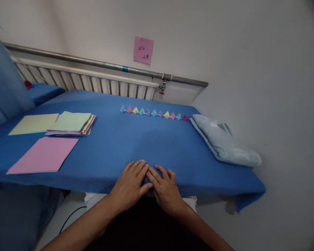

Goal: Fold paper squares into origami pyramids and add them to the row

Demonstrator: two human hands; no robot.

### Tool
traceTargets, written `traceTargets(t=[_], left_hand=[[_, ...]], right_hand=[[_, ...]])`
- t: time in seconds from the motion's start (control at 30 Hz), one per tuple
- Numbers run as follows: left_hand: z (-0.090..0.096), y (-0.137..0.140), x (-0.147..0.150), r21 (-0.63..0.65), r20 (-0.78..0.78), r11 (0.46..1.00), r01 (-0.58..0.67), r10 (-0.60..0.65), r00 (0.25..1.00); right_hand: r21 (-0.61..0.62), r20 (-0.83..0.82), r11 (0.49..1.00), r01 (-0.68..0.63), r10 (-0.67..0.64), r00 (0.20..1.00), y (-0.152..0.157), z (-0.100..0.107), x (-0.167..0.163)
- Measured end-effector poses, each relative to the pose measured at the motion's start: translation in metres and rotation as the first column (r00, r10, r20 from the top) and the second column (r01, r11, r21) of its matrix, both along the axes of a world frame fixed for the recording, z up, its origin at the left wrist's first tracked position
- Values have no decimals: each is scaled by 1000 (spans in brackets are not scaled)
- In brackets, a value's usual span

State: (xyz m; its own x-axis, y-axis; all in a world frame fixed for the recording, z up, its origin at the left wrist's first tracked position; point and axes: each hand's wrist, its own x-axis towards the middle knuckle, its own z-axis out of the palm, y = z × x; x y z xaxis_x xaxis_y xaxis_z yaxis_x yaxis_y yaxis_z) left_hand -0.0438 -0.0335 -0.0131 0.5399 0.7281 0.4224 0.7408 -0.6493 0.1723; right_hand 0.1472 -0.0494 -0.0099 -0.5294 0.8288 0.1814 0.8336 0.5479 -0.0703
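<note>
My left hand [131, 182] lies palm down at the near edge of the blue cloth [107, 153], its fingers stretched forward and close together. Beside it my right hand [166, 190] rests on the same edge with its fingers loosely apart. The fingertips of both hands meet in the middle, and no object shows in either. Farther back, a row of small folded paper pieces [154, 112] in several colours runs across the cloth. To the left lie a stack of coloured paper [73, 122], a pale yellow sheet [34, 123] and pink paper [43, 155].
A folded light-blue blanket [225, 141] lies at the right end of the table. Behind stand a white radiator [94, 83] and a metal pipe [99, 62] with a valve [162, 86]. A pink note [143, 50] is on the wall. A blue curtain [5, 80] hangs at left.
</note>
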Motion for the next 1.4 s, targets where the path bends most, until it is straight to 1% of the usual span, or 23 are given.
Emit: traceTargets(t=[0.07,0.13,0.3,0.4,0.47,0.6,0.8,0.93,1.03,1.17,1.23,1.3,1.4], left_hand=[[-5,-1,3,-27,-30,999,-17,16,999],[-10,-2,-1,-25,-62,999,-44,42,997],[-18,-3,-16,57,-74,992,-111,115,991],[-19,-2,-18,89,-71,990,-105,111,991],[-18,-2,-18,81,-46,992,-95,99,994],[-12,4,-19,34,37,999,-31,29,999],[-4,13,-25,-27,102,994,108,-105,989],[5,15,-24,-107,140,985,139,-123,982],[10,17,-24,-169,128,974,154,-133,983],[10,31,-26,-162,99,969,187,-173,980],[11,43,-27,-160,81,960,230,-220,972],[13,55,-27,-178,59,937,299,-293,954],[18,66,-27,-208,34,910,359,-360,932]], right_hand=[[5,7,1000,-6,6,1000,0,0,0],[12,12,1000,-12,12,1000,0,0,0],[10,-16,1000,-3,3,1000,-1,0,0],[-26,-71,1000,-1,-1,997,-1,0,-2],[-51,-105,999,-4,-2,995,0,2,-4],[-72,-139,997,4,-14,990,2,4,-6],[-76,-115,997,4,-13,993,3,4,-6],[-90,-115,995,32,-42,992,5,8,-6],[-118,-134,993,-2,-14,991,7,14,-4],[-126,-135,992,-20,3,991,11,20,0],[-130,-124,991,-20,4,992,13,22,1],[-144,-112,989,-25,9,994,14,24,2],[-148,-130,988,-33,14,991,14,28,3]])
